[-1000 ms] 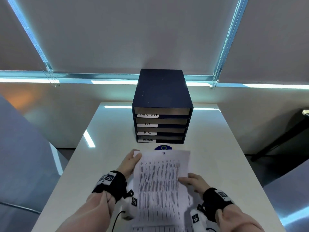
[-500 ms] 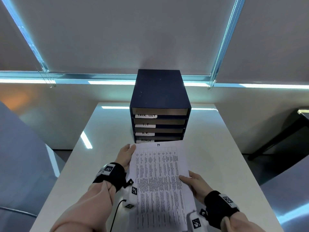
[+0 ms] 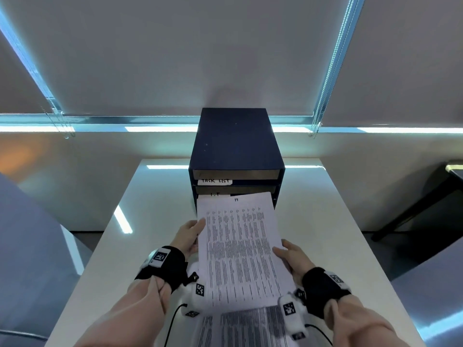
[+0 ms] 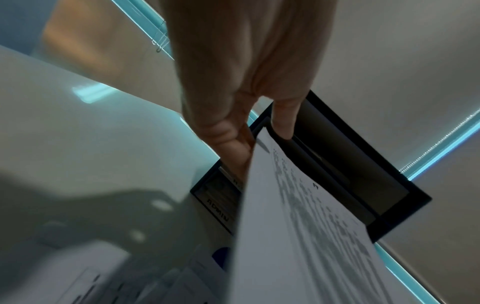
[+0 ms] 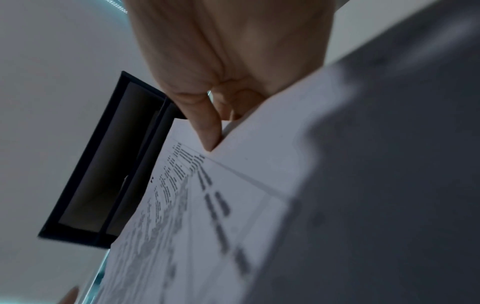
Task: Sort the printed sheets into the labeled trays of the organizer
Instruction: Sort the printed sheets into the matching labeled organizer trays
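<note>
Both your hands, left hand and right hand, pinching the sheet's side edges, have carried it forward to the organizer, its top edge now nearing the I.T tray.

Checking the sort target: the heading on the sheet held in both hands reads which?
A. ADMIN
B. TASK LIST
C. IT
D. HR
C: the held sheet shows "IT" at its top edge, which sits at the organizer by the I.T tray label.

We are reaching both forearms forward, left hand and right hand pinching the sheet at lower centre.
</note>
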### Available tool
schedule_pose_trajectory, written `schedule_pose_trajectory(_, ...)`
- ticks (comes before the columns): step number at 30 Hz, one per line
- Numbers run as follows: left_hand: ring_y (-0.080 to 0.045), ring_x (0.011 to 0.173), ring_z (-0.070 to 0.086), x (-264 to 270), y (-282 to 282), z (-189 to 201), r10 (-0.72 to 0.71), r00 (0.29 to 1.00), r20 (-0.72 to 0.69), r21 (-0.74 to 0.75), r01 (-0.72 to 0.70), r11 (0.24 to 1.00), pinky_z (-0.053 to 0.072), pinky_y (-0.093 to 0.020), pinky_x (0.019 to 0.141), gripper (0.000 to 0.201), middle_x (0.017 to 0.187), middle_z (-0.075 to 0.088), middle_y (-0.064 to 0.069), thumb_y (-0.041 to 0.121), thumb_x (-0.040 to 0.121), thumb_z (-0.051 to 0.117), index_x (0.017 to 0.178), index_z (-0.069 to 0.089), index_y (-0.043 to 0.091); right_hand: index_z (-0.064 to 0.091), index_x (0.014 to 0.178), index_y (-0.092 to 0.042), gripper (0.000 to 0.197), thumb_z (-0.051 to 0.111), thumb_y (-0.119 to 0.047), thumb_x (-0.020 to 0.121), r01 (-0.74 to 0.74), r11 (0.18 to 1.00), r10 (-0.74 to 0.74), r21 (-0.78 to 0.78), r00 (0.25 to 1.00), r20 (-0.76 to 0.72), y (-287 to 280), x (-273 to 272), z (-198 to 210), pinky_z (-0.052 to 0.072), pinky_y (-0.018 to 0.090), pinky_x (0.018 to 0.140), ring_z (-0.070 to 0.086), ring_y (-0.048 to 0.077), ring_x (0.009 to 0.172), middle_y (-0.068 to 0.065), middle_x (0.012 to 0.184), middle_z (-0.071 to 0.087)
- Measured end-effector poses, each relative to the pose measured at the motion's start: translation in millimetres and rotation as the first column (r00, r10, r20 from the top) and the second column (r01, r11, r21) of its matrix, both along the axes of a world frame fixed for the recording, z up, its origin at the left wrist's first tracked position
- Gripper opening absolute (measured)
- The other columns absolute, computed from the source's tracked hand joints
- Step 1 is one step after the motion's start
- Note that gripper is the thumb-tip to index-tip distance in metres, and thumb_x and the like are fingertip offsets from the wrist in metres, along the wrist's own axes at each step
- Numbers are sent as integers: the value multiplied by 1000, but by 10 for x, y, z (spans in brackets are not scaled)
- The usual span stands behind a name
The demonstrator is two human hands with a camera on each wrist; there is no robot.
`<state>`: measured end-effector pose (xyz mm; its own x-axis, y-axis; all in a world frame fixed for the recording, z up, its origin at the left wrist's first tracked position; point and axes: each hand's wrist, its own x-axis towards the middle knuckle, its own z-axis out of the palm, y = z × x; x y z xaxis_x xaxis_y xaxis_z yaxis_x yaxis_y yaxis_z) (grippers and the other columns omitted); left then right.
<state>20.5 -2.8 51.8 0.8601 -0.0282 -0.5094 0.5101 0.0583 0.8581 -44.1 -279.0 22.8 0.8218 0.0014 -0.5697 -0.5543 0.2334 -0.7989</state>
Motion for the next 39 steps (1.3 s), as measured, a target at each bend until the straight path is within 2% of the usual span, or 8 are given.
schedule_pose_trajectory(8,-19,64,72,-119,-206,0,-108,994,-28,-113,105,988,58,-41,76,23,100,63,3,18,94,55,114,48,12,46,132,0,36,46,0,96,70,991,-56,-118,992,113,43,1084,270,43,46,103,58,35,113,20,129,57)
schedule_pose_trajectory(11,-31,59,69,-51,-249,-83,-107,994,-33,-65,104,992,60,-40,56,31,96,71,-7,28,97,49,124,43,13,51,127,-4,32,45,2,96,55,990,-34,-127,986,161,84,1219,383,40,48,107,57,34,114,19,128,59)
schedule_pose_trajectory(14,-15,37,52,57,-262,-209,-65,996,55,24,64,998,44,-21,34,32,83,69,-11,27,100,42,124,48,8,53,117,-11,23,52,-4,95,-81,984,101,-160,987,126,16,1019,442,52,38,80,64,29,96,12,111,66)
schedule_pose_trajectory(19,-6,33,39,270,-320,-222,3,993,120,24,-6,1000,30,-16,34,30,58,63,4,25,99,43,118,51,2,56,108,-8,17,60,-8,91,-168,979,172,-116,984,33,-134,837,270,34,20,36,43,13,40,9,88,69)
schedule_pose_trajectory(22,-15,62,65,541,-360,-77,159,985,63,-217,-142,966,56,-25,64,18,86,69,-11,11,96,50,111,52,1,55,102,-2,14,55,5,90,119,983,-129,136,989,69,9,1105,321,55,21,51,64,15,53,12,88,68)
schedule_pose_trajectory(26,-32,122,52,860,-401,86,225,974,5,-475,-196,858,41,-45,105,51,142,40,-20,-10,95,38,143,24,-1,50,90,0,16,44,14,91,206,948,-237,243,966,104,256,1571,404,57,36,80,60,23,83,16,90,55)
schedule_pose_trajectory(31,-34,92,65,692,-362,2,-43,993,112,12,42,999,52,-54,88,24,111,67,-15,9,98,43,120,54,9,56,110,-3,19,42,-1,98,70,971,-93,227,991,95,264,1409,274,58,36,78,68,27,96,17,103,68)
schedule_pose_trajectory(39,-21,74,58,-125,-242,-891,-209,976,-63,488,213,846,50,-30,68,34,92,61,-5,12,83,59,116,54,14,65,95,0,13,53,3,89,-23,925,-32,-379,990,-137,-94,147,-766,41,17,45,55,13,41,6,54,62)
